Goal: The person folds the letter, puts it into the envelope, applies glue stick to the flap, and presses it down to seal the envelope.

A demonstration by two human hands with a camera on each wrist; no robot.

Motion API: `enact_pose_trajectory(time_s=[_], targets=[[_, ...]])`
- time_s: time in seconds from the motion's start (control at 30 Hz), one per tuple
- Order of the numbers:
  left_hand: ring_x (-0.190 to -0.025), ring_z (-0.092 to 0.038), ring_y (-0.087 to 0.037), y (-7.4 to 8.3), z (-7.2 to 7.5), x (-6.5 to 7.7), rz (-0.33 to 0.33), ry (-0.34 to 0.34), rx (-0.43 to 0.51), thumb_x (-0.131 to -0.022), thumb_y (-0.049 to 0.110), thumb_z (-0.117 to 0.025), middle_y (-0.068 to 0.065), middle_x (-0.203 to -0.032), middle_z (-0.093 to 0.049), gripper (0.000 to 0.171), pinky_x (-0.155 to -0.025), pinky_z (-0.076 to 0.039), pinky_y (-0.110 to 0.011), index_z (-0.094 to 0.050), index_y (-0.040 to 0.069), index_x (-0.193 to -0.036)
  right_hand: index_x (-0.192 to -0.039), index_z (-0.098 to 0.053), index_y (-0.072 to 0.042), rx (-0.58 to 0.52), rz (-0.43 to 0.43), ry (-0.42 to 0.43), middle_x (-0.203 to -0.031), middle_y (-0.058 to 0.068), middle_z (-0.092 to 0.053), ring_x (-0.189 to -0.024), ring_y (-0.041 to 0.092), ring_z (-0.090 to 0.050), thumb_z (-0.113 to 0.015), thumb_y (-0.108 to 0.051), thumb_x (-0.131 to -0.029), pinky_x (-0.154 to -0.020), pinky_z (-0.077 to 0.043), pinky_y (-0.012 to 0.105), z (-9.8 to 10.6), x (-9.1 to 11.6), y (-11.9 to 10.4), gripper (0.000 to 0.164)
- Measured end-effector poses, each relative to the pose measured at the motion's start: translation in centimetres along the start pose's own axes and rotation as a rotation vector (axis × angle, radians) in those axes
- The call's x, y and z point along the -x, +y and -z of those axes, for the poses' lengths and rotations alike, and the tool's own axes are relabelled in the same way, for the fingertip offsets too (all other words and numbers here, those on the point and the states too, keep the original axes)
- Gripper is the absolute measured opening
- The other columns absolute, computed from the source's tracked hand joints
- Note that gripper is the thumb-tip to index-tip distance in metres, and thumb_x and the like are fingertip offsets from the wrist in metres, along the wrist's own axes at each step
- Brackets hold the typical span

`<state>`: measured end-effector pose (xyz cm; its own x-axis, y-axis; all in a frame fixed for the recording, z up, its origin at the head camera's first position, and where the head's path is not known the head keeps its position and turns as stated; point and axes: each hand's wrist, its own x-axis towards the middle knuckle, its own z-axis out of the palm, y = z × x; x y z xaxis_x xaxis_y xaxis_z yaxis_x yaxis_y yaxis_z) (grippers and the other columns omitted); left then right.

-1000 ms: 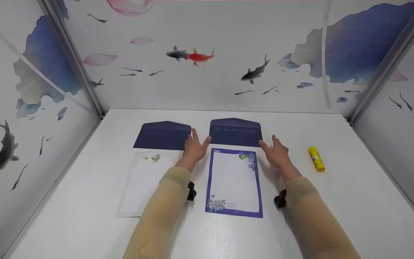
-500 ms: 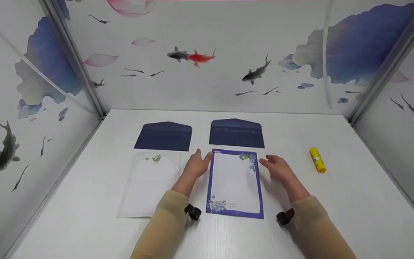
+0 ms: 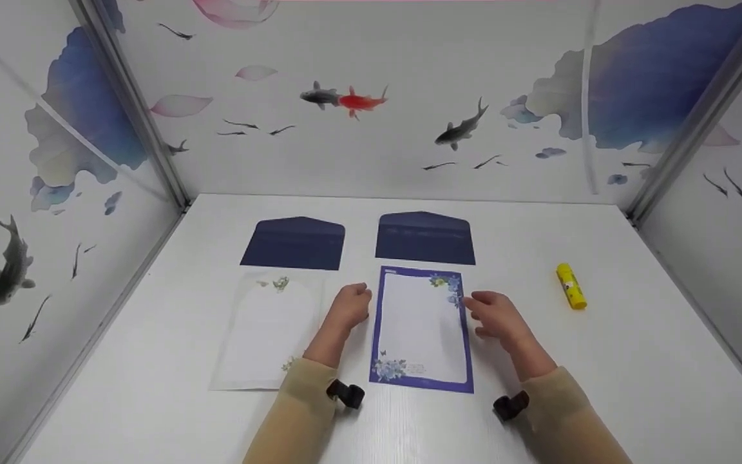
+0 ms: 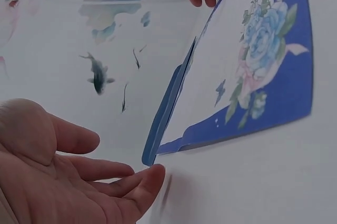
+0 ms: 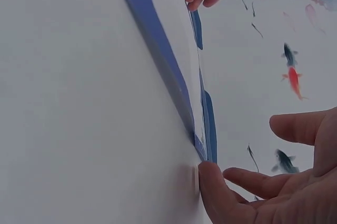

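Blue-bordered sheet (image 3: 421, 332) is lying with its long axis running near to far. Left hand (image 3: 349, 307) is sitting just off its left edge; right hand (image 3: 498, 316) is sitting closer, fingertips at the right edge, contact unclear. Both are gripping nothing, fingers loose. Dark envelope (image 3: 425, 240) is lying just beyond the sheet's far edge.

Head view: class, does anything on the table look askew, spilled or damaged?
Nothing stands out: the purple-bordered sheet lies fairly straight with no visible tear or stain, and the yellow tube rests on its side, no spill visible.
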<state>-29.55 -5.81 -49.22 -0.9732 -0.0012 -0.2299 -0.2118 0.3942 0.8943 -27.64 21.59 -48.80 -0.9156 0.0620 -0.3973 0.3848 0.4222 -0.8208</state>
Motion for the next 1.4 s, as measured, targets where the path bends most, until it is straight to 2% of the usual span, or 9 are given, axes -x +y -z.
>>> enact_pose_trajectory(time_s=[0.1,0.2,0.43,0.67,0.77,0.97,1.03,1.23,1.4], targets=[[-0.128,-0.062,-0.035,0.2,0.0,0.1,0.020,-0.014,0.033,-0.106,0.015,-0.045,-0.027,-0.141,-0.060,0.049,-0.098,-0.058,-0.037,-0.046,-0.009,-0.148,-0.157,-0.031,0.004,-0.025,-0.016,0.008,-0.159,0.027,-0.038,-0.143,0.042,-0.046,-0.054,-0.037,-0.105,-0.114,-0.047,0.052,0.1,0.0,-0.1,0.070],[-0.115,-0.066,-0.029,0.3,0.0,0.1,0.047,-0.029,0.058,-0.106,0.014,-0.045,-0.025,-0.135,-0.064,0.048,-0.087,-0.059,-0.031,-0.046,-0.008,-0.149,-0.157,-0.031,0.003,-0.052,-0.030,0.003,-0.159,0.026,-0.037,-0.142,0.042,-0.047,-0.054,-0.037,-0.106,-0.114,-0.047,0.051,0.1,0.1,-0.1,0.069],[-0.108,-0.067,-0.024,0.1,-0.3,0.1,0.073,-0.038,0.100,-0.106,0.014,-0.046,-0.023,-0.134,-0.064,0.047,-0.087,-0.059,-0.030,-0.047,-0.006,-0.149,-0.157,-0.030,0.000,-0.097,-0.043,-0.016,-0.160,0.024,-0.037,-0.142,0.040,-0.049,-0.053,-0.036,-0.106,-0.115,-0.046,0.051,-0.1,0.0,0.0,0.067],[-0.086,-0.065,-0.017,-0.5,-0.6,-0.4,0.045,-0.010,0.132,-0.104,0.014,-0.051,-0.021,-0.122,-0.069,0.047,-0.072,-0.054,-0.023,-0.050,-0.003,-0.148,-0.157,-0.031,0.001,-0.131,-0.032,-0.016,-0.158,0.024,-0.039,-0.141,0.040,-0.049,-0.053,-0.034,-0.106,-0.116,-0.044,0.051,-0.2,-0.3,0.2,0.065],[-0.088,-0.066,-0.017,-0.9,-0.9,-0.6,0.014,0.015,0.123,-0.102,0.010,-0.054,-0.021,-0.124,-0.069,0.047,-0.071,-0.052,-0.022,-0.052,-0.004,-0.146,-0.157,-0.032,0.001,-0.133,-0.026,-0.017,-0.157,0.024,-0.041,-0.140,0.040,-0.050,-0.053,-0.034,-0.106,-0.116,-0.045,0.051,-0.3,-0.4,0.3,0.065],[-0.105,-0.068,-0.024,-1.4,-1.3,-0.8,-0.037,0.068,0.101,-0.098,0.001,-0.060,-0.021,-0.124,-0.070,0.043,-0.085,-0.058,-0.029,-0.057,-0.007,-0.141,-0.155,-0.035,0.000,-0.139,-0.023,-0.018,-0.154,0.023,-0.047,-0.139,0.039,-0.051,-0.055,-0.034,-0.105,-0.115,-0.046,0.051,-0.3,-0.5,0.4,0.063],[-0.105,-0.068,-0.024,-1.4,-1.3,-0.7,-0.046,0.065,0.084,-0.097,0.001,-0.063,-0.020,-0.122,-0.071,0.041,-0.087,-0.059,-0.031,-0.061,-0.005,-0.138,-0.155,-0.037,0.000,-0.142,-0.023,-0.015,-0.152,0.022,-0.050,-0.138,0.038,-0.053,-0.054,-0.032,-0.106,-0.114,-0.047,0.050,-0.4,-0.6,0.4,0.061],[-0.094,-0.073,-0.023,-1.3,-1.2,-0.4,-0.074,0.007,0.109,-0.096,-0.001,-0.065,-0.020,-0.116,-0.075,0.038,-0.077,-0.062,-0.032,-0.065,-0.002,-0.133,-0.155,-0.037,0.001,-0.133,-0.027,-0.010,-0.151,0.023,-0.051,-0.136,0.038,-0.054,-0.053,-0.030,-0.106,-0.114,-0.047,0.051,-0.3,-0.8,0.5,0.059],[-0.092,-0.073,-0.019,-1.2,-0.9,-0.4,-0.064,0.011,0.158,-0.097,0.002,-0.064,-0.017,-0.118,-0.075,0.037,-0.074,-0.061,-0.030,-0.065,0.004,-0.135,-0.153,-0.039,0.004,-0.108,-0.027,-0.005,-0.152,0.025,-0.049,-0.136,0.038,-0.055,-0.055,-0.031,-0.106,-0.115,-0.045,0.051,0.0,-0.9,0.8,0.060]])
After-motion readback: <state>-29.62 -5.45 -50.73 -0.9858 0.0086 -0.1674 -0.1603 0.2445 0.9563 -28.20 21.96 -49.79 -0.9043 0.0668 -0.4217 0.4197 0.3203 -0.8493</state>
